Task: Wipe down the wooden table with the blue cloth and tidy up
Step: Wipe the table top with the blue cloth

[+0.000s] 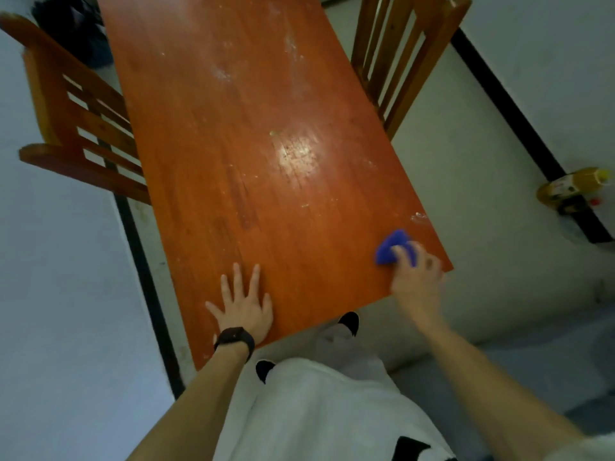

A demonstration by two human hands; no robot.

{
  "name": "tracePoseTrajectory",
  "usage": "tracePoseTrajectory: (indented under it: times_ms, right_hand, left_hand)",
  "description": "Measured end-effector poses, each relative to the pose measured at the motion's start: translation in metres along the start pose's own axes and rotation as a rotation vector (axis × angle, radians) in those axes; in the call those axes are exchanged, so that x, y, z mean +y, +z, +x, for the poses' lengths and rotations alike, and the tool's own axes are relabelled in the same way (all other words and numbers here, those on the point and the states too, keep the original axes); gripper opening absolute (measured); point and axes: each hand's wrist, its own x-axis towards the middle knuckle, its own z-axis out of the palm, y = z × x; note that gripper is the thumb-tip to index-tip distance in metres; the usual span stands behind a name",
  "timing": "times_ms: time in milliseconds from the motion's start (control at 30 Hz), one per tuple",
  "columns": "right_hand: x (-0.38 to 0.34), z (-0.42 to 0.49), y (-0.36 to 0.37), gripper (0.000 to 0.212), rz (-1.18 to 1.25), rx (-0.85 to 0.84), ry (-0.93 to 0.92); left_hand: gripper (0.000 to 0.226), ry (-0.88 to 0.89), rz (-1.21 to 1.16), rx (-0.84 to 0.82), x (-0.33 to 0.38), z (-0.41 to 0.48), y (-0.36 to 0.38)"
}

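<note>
Long rectangular reddish-brown wooden table [253,181] is seen from its near short edge, top glossy, with a glare spot [296,154] near the middle. Pale dusty smears [289,48] are spread over the far half, and a small whitish residue patch [418,217] sits at the right long edge, just beyond the cloth.

Two slatted brown wooden chairs are parked at the long edges: left chair [76,128] against the left edge, right chair [399,54] at the far right edge.

The person's white garment [316,410] is seen at the near edge, with black shoe tips [349,322] showing below the table edge.

Left hand [244,306] is laid flat on the top at the near left corner, palm down, fingers straight and spread, nothing held. A black wristwatch [234,337] is worn on that wrist.

Right hand [417,277] is placed at the near right corner. Fingers are curled down over a small bunched blue cloth [391,247], which is gripped and pressed on the tabletop. The hand is motion-blurred, so single finger positions cannot be told. Cloth location: on the table, near right corner, close to the right long edge, partly covered by the fingers.

A dark bag-like bundle [73,24] is seen behind the left chair. A yellow plastic bottle [572,188] is seen on the floor by the wall, well off the right edge.
</note>
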Motion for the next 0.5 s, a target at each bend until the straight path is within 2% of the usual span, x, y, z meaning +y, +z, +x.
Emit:
tracePoseTrajectory:
  times_ms: [67, 133, 167, 233, 267, 300, 400, 467, 500]
  right_hand:
    - [0.042, 0.02, -0.025, 0.039, 0.131, 0.036, 0.324]
    - [0.047, 0.032, -0.037, 0.038, 0.222, 0.082, 0.486]
    - [0.036, 0.032, -0.039, 0.038, 0.234, 0.125, 0.439]
    - [-0.001, 0.023, -0.033, 0.041, 0.21, 0.196, 0.172]
    - [-0.022, 0.012, -0.026, 0.046, 0.171, 0.18, 0.025]
    - [-0.042, 0.001, -0.015, 0.055, 0.122, 0.13, -0.121]
    - [-0.072, -0.037, 0.017, 0.084, -0.004, -0.157, -0.526]
    - [-0.047, -0.039, 0.02, 0.08, -0.034, -0.172, -0.604]
    - [-0.025, -0.033, 0.016, 0.075, -0.03, -0.131, -0.543]
  left_hand:
    - [0.064, 0.107, 0.044, -0.004, 0.032, -0.002, 0.006]
    - [0.064, 0.14, 0.036, -0.039, 0.055, -0.001, 0.011]
    - [0.065, 0.128, 0.025, -0.062, 0.063, 0.001, 0.015]
    - [0.067, 0.079, 0.011, -0.106, 0.074, 0.007, 0.022]
    - [0.067, 0.065, 0.014, -0.121, 0.075, 0.01, 0.024]
    - [0.066, 0.061, 0.018, -0.134, 0.074, 0.011, 0.024]
    - [0.064, 0.065, 0.029, -0.163, 0.067, 0.014, 0.024]
    - [0.065, 0.069, 0.041, -0.163, 0.066, 0.015, 0.024]
    - [0.066, 0.072, 0.049, -0.165, 0.067, 0.016, 0.024]
